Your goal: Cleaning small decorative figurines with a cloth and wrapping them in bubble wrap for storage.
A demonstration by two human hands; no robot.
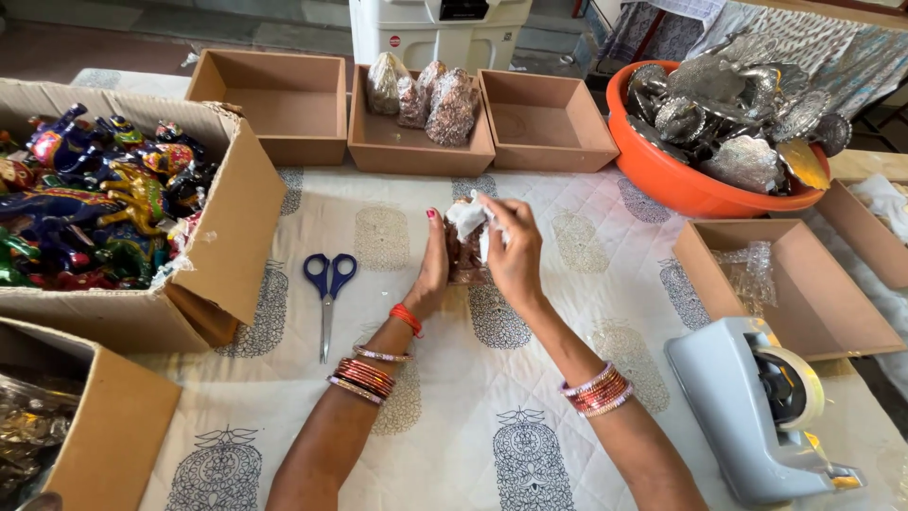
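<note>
Fingers of right hand [515,260] pinch white wrap on a small brown bundle [465,254]; left hand [434,270] presses flat against its side, fingers together. Bundle sits upright on the quilted tablecloth [567,284], mid-table, scissors [328,289] to the left, wrapped pieces in tray [421,147] behind.

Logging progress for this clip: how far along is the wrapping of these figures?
Done: three bubble-wrapped bundles stand in the middle tray. In hand: the left hand steadies a figure on the table while the right hand folds white wrap over it. Left: a carton of painted figures and an orange tub of silver pieces are unwrapped; two neighbouring trays look empty.
</note>
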